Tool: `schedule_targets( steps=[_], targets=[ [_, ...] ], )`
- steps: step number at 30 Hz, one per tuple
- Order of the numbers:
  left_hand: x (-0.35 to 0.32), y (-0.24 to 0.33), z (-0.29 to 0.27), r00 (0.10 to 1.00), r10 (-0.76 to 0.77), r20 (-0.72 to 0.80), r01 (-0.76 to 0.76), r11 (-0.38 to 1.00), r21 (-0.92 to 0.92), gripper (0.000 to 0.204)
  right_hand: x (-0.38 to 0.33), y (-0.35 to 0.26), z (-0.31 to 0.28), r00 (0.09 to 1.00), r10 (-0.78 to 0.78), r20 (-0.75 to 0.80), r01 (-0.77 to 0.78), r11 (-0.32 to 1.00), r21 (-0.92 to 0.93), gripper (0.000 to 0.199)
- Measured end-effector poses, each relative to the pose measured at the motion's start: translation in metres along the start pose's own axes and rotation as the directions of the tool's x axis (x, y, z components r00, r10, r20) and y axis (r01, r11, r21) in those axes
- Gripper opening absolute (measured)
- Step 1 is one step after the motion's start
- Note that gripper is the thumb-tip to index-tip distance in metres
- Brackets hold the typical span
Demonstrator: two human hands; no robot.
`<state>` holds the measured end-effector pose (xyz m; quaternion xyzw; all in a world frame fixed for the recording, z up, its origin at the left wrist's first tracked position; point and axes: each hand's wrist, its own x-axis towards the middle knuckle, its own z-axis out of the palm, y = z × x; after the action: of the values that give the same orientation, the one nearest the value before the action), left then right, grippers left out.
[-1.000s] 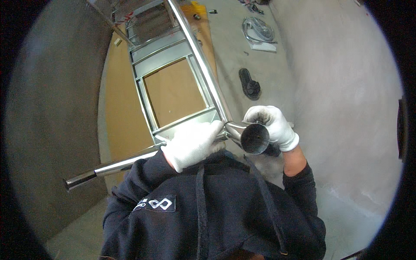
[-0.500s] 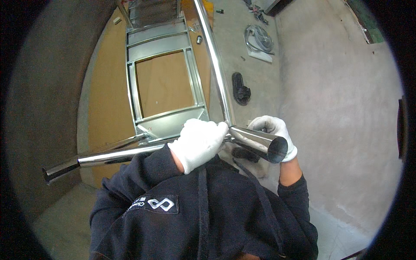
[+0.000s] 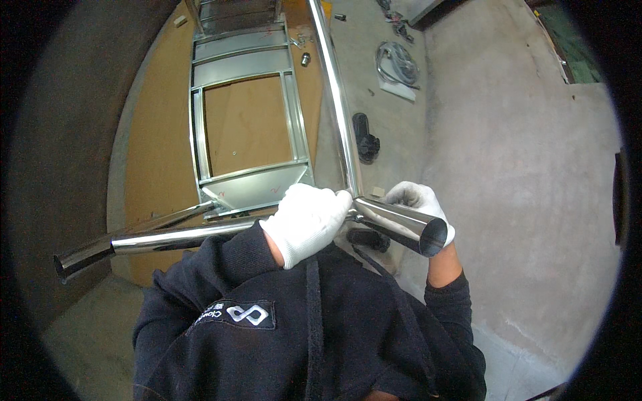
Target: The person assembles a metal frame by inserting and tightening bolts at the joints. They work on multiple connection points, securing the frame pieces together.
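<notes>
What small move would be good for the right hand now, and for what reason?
I would perhaps wrap the right hand more fully around the short open-ended metal tube. The left hand is bunched beside its inner end, where the long polished tube appears to join; the right hand is partly hidden behind, so its firm hold cannot be confirmed.

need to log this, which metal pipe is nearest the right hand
The short right-pointing pipe, beside the right hand; the long pipe runs forward, the left pipe leftward.
</notes>
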<state>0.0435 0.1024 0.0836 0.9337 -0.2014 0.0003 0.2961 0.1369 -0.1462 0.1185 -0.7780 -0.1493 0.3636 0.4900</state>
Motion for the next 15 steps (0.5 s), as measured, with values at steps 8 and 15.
schedule_targets(
  steps=[8,15],
  targets=[
    [-0.001,-0.002,-0.003,1.0,0.006,0.009,-0.006,1.0,0.029,0.036,0.039,0.026,-0.013,0.939,-0.099,0.329,-0.013,0.947,0.321,0.022],
    [0.002,0.003,-0.01,0.998,0.052,0.02,-0.052,0.998,0.017,0.039,0.017,0.007,-0.01,0.979,-0.075,0.191,0.035,0.978,0.206,0.019]
  ],
)
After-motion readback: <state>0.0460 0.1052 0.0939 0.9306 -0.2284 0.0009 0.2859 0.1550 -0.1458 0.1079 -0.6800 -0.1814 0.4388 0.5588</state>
